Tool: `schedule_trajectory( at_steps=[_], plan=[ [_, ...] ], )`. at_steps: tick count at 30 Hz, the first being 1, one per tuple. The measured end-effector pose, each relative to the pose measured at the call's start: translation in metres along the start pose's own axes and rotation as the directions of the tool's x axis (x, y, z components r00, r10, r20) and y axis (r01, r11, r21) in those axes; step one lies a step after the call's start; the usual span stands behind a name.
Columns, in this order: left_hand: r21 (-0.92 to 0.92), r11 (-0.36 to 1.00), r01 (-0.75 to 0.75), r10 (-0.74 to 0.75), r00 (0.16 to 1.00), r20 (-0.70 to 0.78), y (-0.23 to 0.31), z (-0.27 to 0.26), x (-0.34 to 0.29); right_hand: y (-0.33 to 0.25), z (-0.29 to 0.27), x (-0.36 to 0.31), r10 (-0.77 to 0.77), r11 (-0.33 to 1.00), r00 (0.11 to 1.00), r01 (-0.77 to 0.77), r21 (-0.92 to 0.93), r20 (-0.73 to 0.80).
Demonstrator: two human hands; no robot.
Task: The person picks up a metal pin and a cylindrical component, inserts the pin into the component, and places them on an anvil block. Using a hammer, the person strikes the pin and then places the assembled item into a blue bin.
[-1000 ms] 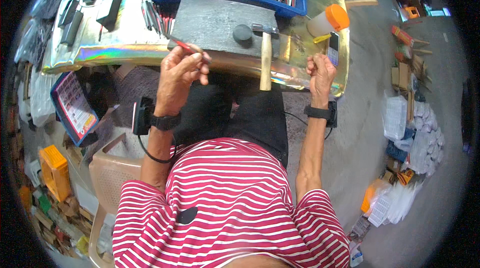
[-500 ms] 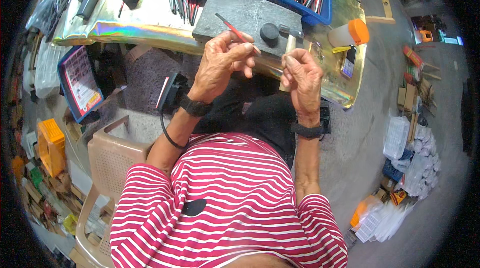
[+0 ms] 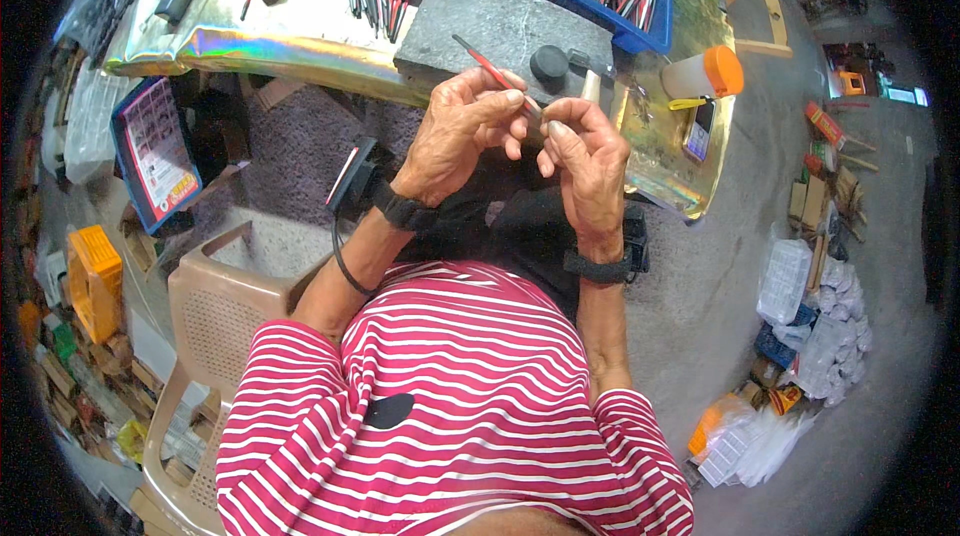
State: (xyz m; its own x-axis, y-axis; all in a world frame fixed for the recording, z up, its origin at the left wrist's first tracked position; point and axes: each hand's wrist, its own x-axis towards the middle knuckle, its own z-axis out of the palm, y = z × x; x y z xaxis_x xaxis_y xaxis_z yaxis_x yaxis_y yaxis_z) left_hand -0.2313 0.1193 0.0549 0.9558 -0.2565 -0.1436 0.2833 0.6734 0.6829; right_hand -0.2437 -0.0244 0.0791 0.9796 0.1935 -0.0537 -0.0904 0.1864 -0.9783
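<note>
My left hand (image 3: 455, 141) pinches a slim red stick (image 3: 487, 62) with a dark far tip, tilted up to the left. Fingers and thumb of my right hand (image 3: 592, 161) are pressed together at the stick's near end. Whatever small thing lies in that pinch is too hidden to name. Both hands are in front of a grey stone slab (image 3: 480, 21) on the table. A round black knob-like piece (image 3: 548, 64) sits on the slab. Beside it a pale strip (image 3: 591, 86) shows partly behind my right fingers.
A blue tray (image 3: 655, 39) full of red, black and silver sticks stands behind the slab. More sticks (image 3: 375, 1) lie left of it. To the right are an orange-lidded jar (image 3: 700, 73) and a phone (image 3: 699, 131). A beige plastic chair (image 3: 225, 306) is at left.
My right hand has moved left, from beside the pale strip to the stick's near end, and the hands now meet. The left hand still holds the red stick.
</note>
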Motion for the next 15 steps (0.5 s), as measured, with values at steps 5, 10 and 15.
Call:
schedule_trajectory(
  at_steps=[5, 10, 15],
  plan=[
    [-0.002, 1.0, 0.013, -0.013, 1.0, -0.012, -0.0012, -0.0033, -0.0005, 0.0027, 0.0014, 0.0002, -0.01, 1.0, 1.0, 0.01, 0.016, -0.013],
    [-0.05, 0.999, 0.003, -0.002, 1.0, 0.017, -0.004, -0.005, -0.0006, 0.0047, 0.0034, 0.0011, -0.033, 0.999, 0.998, 0.034, 0.029, -0.045],
    [-0.037, 0.999, 0.013, -0.012, 1.0, 0.008, -0.005, -0.0048, -0.0007, 0.0058, 0.0022, 0.0018, -0.025, 1.0, 0.999, 0.024, -0.009, -0.039]
  ],
)
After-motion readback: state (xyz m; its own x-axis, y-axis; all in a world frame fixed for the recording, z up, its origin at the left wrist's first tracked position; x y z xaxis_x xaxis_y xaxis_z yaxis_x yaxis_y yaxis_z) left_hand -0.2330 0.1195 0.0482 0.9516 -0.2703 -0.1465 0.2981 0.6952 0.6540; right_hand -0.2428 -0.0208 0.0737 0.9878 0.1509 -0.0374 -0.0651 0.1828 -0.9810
